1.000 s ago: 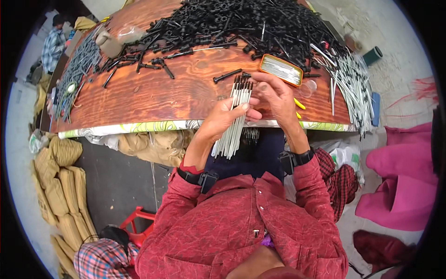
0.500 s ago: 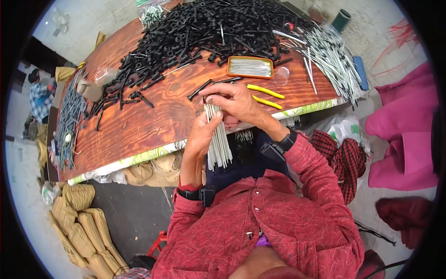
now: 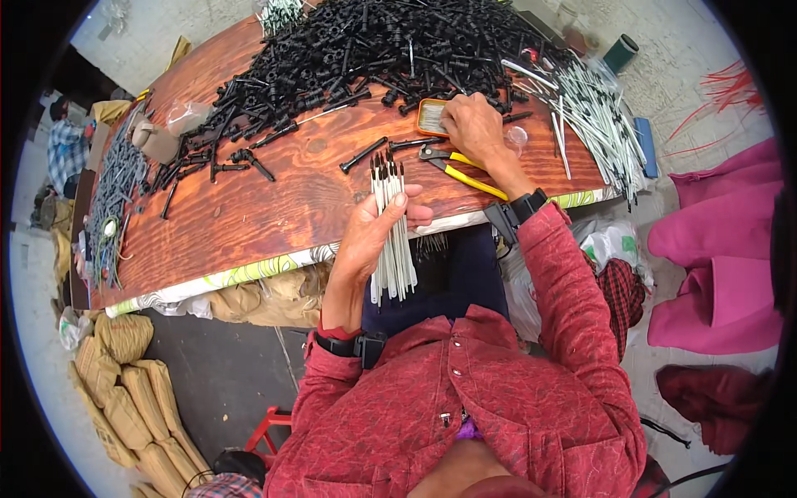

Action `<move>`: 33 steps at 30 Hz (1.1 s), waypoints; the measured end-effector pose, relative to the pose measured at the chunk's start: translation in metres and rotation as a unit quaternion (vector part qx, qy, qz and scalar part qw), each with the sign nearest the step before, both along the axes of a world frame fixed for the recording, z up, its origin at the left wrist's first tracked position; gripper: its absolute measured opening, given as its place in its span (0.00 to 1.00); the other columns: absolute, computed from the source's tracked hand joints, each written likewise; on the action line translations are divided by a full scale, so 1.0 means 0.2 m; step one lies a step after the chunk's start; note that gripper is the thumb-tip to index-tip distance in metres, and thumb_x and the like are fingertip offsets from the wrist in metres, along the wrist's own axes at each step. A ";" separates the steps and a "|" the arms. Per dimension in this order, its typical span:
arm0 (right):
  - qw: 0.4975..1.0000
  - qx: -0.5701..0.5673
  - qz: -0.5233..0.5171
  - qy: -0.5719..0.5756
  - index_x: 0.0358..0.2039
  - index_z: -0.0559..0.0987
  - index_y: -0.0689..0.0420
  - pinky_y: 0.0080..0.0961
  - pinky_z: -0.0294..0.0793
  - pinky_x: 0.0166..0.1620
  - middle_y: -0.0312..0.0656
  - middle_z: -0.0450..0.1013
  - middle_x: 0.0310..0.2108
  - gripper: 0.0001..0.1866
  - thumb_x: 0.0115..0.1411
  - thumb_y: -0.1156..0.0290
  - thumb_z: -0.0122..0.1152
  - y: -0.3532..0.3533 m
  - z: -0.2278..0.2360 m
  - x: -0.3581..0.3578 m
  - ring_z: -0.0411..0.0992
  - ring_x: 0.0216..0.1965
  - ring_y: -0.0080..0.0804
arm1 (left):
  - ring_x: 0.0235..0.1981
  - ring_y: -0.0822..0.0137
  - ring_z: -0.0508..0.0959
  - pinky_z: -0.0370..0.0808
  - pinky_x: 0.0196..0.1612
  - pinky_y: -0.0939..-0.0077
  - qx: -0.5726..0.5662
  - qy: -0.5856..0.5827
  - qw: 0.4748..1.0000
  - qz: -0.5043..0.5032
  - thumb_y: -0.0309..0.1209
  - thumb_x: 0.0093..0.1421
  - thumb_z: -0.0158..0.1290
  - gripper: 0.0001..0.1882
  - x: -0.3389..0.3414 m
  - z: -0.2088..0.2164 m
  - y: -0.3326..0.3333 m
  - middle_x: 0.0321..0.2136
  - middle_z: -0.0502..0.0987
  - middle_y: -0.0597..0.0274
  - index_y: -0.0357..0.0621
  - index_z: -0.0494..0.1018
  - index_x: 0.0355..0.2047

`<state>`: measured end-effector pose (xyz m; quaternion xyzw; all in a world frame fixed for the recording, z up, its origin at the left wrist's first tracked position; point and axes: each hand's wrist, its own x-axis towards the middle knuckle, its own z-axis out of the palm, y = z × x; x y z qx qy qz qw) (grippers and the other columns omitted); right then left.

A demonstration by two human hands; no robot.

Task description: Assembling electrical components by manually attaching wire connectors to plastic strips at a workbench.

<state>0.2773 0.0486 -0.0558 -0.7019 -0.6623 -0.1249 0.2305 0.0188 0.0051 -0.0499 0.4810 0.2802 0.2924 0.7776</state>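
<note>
My left hand (image 3: 365, 228) is closed round a bundle of thin white sticks (image 3: 393, 266) with dark tips, held upright at the table's front edge. The tips point away from me and stand above the thumb. My right hand (image 3: 475, 124) reaches down over an orange-rimmed tin (image 3: 429, 130) of fine, pale, needle-like rods. Its fingers are bent together into the tin, and their tips are hidden, so what they pinch does not show. Beside that wrist lie pliers with yellow handles (image 3: 475, 184), partly under the right forearm. A black ribbed rod (image 3: 363, 155) lies near the bundle.
A large heap of black ribbed parts (image 3: 349, 50) covers the back of the wooden table (image 3: 249, 216). White sticks (image 3: 594, 116) are piled at the right, grey pieces (image 3: 124, 199) at the left. A small clear round lid (image 3: 516, 137) lies right of my hand. Another person (image 3: 70, 149) sits far left.
My right hand has left the bundle and moved forward and right onto the tin. The bundle's dark tips now show above my left hand, which stays in about the same place.
</note>
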 end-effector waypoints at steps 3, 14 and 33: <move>1.000 0.003 0.007 0.012 0.29 0.81 0.54 0.37 0.74 0.40 0.38 0.76 0.31 0.05 0.54 0.68 0.62 0.00 0.00 0.00 0.72 0.38 0.40 | 0.37 0.65 0.80 0.76 0.44 0.71 -0.003 -0.004 1.000 0.000 0.41 0.68 0.48 0.22 0.00 0.00 0.00 0.36 0.81 0.52 0.34 0.70 0.52; 0.919 0.082 0.135 0.362 0.33 0.79 0.59 0.23 0.71 0.38 0.34 0.74 0.28 0.06 0.60 0.70 0.60 -0.07 0.16 -0.07 0.71 0.33 0.22 | 0.37 0.64 0.81 0.77 0.44 0.71 -0.018 0.007 1.000 -0.004 0.40 0.68 0.48 0.22 0.00 0.03 -0.01 0.35 0.81 0.51 0.34 0.69 0.54; 0.877 -0.079 0.251 0.402 0.41 0.81 0.60 0.21 0.70 0.45 0.36 0.74 0.35 0.09 0.61 0.73 0.58 -0.32 0.25 -0.30 0.72 0.39 0.22 | 0.37 0.68 0.81 0.76 0.41 0.74 -0.018 -0.003 1.000 0.009 0.42 0.67 0.50 0.21 -0.01 0.02 -0.01 0.34 0.81 0.53 0.38 0.73 0.51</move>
